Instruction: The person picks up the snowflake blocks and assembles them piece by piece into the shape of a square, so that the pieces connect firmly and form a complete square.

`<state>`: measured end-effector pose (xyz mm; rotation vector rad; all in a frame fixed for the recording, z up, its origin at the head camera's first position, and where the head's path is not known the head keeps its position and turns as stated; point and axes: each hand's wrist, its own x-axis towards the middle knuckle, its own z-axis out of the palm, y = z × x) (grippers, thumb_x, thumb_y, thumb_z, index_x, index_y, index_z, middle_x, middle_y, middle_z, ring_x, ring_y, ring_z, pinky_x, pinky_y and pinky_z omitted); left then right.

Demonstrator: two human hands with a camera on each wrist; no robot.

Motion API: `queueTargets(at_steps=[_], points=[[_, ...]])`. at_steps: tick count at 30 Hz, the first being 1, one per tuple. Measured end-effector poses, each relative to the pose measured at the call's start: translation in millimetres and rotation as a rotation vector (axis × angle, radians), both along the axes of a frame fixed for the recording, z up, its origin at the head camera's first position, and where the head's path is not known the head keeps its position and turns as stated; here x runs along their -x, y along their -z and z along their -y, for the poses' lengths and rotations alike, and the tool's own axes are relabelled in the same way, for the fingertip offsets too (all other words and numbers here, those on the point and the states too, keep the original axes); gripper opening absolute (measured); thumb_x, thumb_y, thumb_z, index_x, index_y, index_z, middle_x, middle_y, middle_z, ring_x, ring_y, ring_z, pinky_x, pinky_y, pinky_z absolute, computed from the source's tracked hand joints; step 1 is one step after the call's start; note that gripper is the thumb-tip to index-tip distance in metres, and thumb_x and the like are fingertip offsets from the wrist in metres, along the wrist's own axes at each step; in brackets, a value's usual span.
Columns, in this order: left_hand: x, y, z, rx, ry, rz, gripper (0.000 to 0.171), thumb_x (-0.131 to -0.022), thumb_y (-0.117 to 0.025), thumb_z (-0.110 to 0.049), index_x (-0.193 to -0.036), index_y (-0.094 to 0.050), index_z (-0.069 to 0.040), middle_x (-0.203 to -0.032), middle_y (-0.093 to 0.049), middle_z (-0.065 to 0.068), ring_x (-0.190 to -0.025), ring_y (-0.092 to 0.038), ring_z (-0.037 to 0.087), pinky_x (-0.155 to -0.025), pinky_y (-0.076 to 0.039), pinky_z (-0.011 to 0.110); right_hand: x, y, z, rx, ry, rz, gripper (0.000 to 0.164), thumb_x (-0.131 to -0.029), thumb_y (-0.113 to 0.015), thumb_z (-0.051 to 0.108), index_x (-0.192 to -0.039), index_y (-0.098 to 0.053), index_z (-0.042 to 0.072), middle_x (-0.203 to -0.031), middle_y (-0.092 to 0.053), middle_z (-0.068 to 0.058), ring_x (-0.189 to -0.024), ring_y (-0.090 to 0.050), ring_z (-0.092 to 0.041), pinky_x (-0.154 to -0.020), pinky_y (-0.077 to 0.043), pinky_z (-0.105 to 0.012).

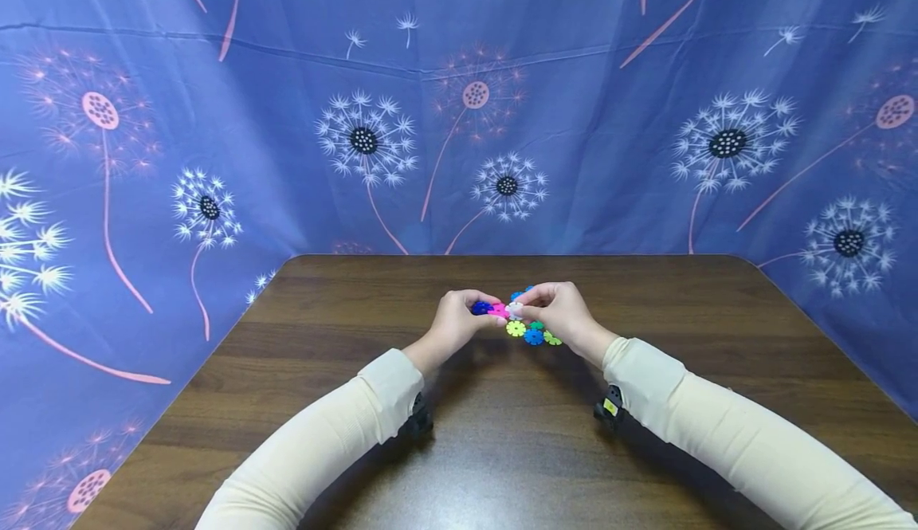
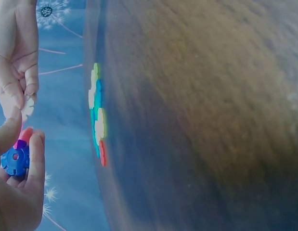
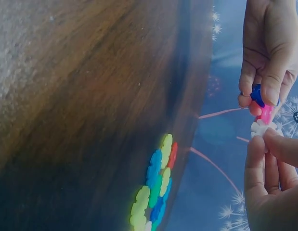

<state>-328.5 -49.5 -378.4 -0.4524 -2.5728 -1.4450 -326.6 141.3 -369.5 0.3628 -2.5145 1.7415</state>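
Above the table, my left hand (image 1: 454, 323) grips a dark blue notched building disc (image 2: 15, 161) and a pink building disc (image 1: 498, 312) joined to it, thumb and fingertips at their edges. Facing it, my right hand (image 1: 564, 312) pinches a white building disc (image 3: 261, 129) between thumb and forefinger. The white disc's edge is right at the pink one, and fingers partly cover both. Beneath the hands lie more flat discs close together: a yellow disc (image 1: 515, 328), a blue disc (image 1: 534, 337), a green disc (image 1: 536, 324) and a red disc (image 2: 102, 153).
The brown wooden table (image 1: 502, 466) reaches back to a blue curtain (image 1: 588, 115) printed with dandelions, which also hangs along the left side. Small black devices are worn at both wrists, under the cream sleeves (image 1: 323, 418).
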Motion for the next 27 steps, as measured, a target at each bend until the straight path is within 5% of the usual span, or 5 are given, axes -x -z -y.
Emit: queueTargets(at_steps=[9,17,27], points=[[0.5,0.5,-1.3,-0.019,0.031,-0.001,0.03,-0.074,-0.085,-0.018,-0.1,-0.075,-0.005,-0.096,-0.075,0.008,-0.08,-0.064,0.009,-0.072,-0.054,0.022,-2.9,-2.3,2.2,-0.004,-0.005,-0.012,0.019,-0.081,-0.078,0.01,-0.091,-0.073,-0.006,-0.069,-0.07,0.0,-0.065,-0.067,-0.021,-0.059,-0.053,-0.027],[5.2,-2.2,-3.1,-0.023,0.112,0.105,0.038,-0.079,-0.081,-0.021,-0.114,-0.071,-0.011,-0.11,-0.072,0.007,-0.094,-0.066,0.015,-0.084,-0.055,0.027,-0.2,-5.3,-6.6,0.014,-0.014,0.056,0.026,-0.083,-0.078,0.015,-0.099,-0.072,-0.004,-0.078,-0.073,0.0,-0.073,-0.07,-0.02,-0.063,-0.055,-0.031],[4.8,-4.6,-3.2,-0.019,0.117,0.124,0.034,-0.077,-0.083,-0.026,-0.107,-0.074,-0.014,-0.105,-0.073,0.001,-0.092,-0.064,0.012,-0.081,-0.054,0.025,-1.4,-1.5,-10.1,0.015,-0.025,0.077,0.027,-0.083,-0.078,0.02,-0.099,-0.073,-0.001,-0.079,-0.072,0.002,-0.076,-0.069,-0.018,-0.072,-0.057,-0.038]])
